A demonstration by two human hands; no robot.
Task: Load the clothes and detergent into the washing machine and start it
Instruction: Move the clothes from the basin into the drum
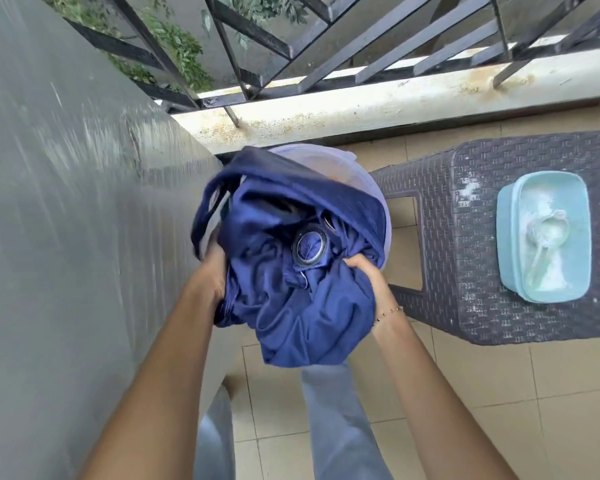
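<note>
A bundle of dark blue cloth (291, 271) with metal eyelet rings hangs over a pale lavender bucket (329, 161). My left hand (210, 275) grips the bundle's left side and my right hand (366, 278) grips its right side. Most of the bucket is hidden under the cloth. To the right, a light blue tub of white detergent powder (542, 237) with a scoop (548, 230) lying in it sits on a dark wicker-pattern stool (465, 265). No washing machine is recognisable in view.
A grey blurred wall or panel (66, 220) fills the left side, close to my left arm. A low parapet (361, 105) with black railings (291, 46) runs along the back. Beige tiled floor (465, 410) lies below, with my legs in light trousers.
</note>
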